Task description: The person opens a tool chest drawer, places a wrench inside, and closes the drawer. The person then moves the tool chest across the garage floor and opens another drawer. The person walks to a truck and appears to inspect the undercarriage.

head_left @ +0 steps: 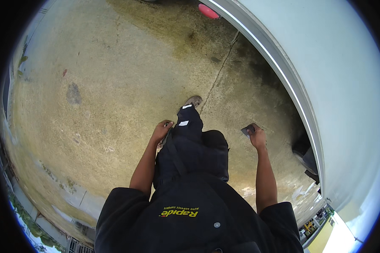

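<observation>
My right hand [257, 136] is closed on a small, flat, dark grey square piece [246, 130], pinched between thumb and fingers. What it is made of cannot be made out. Out to the left of my dark trousers [190, 147], my left hand [161, 130] hangs with its fingers curled in toward the thumb. Whatever lies inside that curl, if anything, is hidden. One shoe [194, 101] shows ahead of my leg on the stained concrete floor [126, 84].
Along my right side runs a large pale vehicle body [329, 63] with a bright trim strip [283, 69] at its lower edge. A dark tyre [305, 148] sits beneath it. A red oval piece [209, 11] is at the far end. A crack [219, 71] crosses the floor.
</observation>
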Demonstrator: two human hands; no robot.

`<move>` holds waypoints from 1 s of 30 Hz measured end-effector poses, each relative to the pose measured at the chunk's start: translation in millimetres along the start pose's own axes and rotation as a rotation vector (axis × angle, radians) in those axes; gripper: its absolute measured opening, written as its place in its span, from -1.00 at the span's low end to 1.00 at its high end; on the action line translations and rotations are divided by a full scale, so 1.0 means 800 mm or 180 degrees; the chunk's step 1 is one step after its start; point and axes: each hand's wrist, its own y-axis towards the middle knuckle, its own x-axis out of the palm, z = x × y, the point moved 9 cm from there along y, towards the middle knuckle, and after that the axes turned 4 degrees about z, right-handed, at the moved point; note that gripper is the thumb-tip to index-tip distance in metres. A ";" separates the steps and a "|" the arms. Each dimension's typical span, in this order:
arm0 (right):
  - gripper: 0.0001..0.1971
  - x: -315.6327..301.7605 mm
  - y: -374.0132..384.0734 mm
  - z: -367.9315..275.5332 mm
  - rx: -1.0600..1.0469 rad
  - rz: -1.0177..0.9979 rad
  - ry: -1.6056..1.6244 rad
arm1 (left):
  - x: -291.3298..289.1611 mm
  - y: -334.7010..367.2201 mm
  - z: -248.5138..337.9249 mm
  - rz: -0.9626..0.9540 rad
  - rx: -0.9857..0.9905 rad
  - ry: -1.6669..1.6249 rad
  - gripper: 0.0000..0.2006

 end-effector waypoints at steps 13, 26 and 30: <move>-0.79 -0.013 0.127 0.114 -0.0649 -0.0699 0.0089 | 0.212 -0.072 -0.002 -0.0969 -0.0927 0.0038 -0.48; -0.76 -0.016 0.130 0.245 -0.0778 -0.1043 -0.0290 | 0.421 -0.027 -0.090 0.0605 -0.0315 -0.5433 -0.60; -0.77 -0.019 0.131 0.268 -0.0803 -0.1053 -0.0428 | 0.457 -0.093 -0.122 0.0185 -0.1182 -0.3182 -0.65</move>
